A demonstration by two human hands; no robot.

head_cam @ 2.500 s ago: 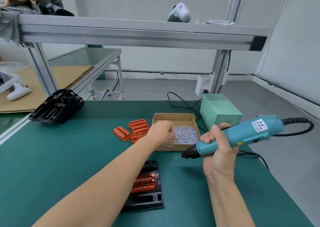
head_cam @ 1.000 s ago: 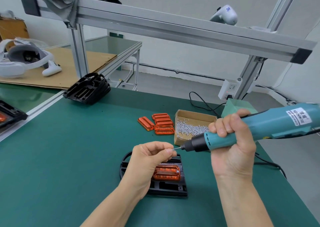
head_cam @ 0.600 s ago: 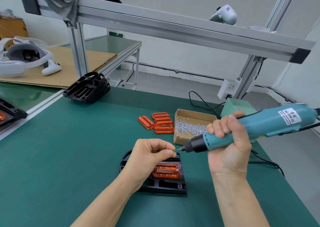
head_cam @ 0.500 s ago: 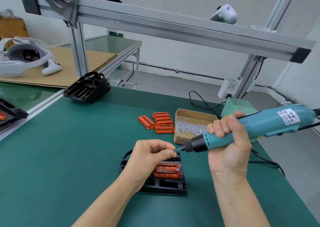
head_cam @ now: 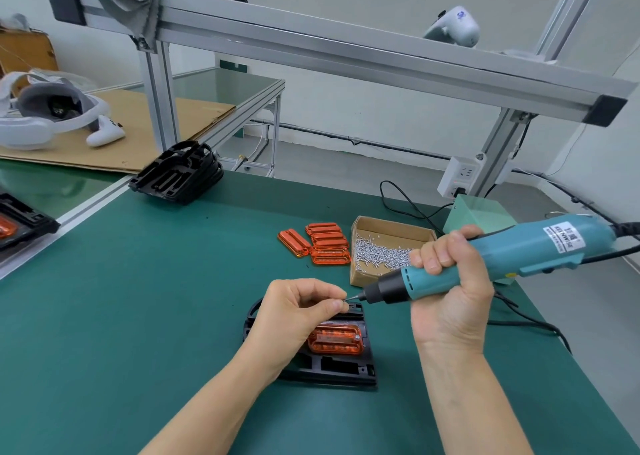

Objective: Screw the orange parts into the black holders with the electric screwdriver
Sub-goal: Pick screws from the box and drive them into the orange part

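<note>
Above the holder [head_cam: 346, 368] with its orange part [head_cam: 335, 342], the left hand [head_cam: 298, 310], back from the box [head_cam: 388, 227] behind, now pinches a screw to the screwdriver [head_cam: 485, 260] gripped in the right hand [head_cam: 450, 302], readying the next fastening.

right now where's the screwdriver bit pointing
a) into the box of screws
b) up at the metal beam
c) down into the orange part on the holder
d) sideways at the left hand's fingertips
d: the right hand grips the electric screwdriver nearly level, its bit meeting the pinched fingertips of the left hand, above the black holder and its orange part, not in the screw box.
</note>
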